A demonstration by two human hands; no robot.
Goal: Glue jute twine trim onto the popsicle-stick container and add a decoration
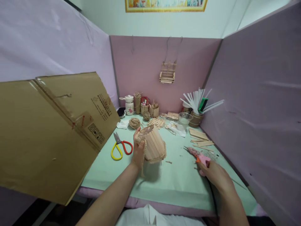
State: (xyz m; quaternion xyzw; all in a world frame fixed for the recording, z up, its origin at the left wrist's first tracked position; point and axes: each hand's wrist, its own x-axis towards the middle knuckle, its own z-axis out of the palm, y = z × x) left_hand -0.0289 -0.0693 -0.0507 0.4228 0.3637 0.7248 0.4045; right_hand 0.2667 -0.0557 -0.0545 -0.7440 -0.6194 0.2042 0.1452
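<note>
My left hand (138,150) grips a small craft stick pot (154,146), tilted above the table. Braided twine runs along the pot's edges, and a loose end hangs down beneath my fingers. At the right, my right hand (215,174) is closed round the handle of a pink hot glue gun (202,159), whose metal nozzle points to the left. The glue gun is low over the tabletop, and its black cord trails toward the front edge. Scissors (119,145) with one yellow and one red handle lie left of my left hand, blades spread.
A large cardboard sheet (58,131) leans in from the left. Behind the pot lie a twine ball (134,123) and loose craft sticks (157,122). Glue sticks (196,100) stand in a container at the back right. Flat wooden sticks (198,135) lie below them.
</note>
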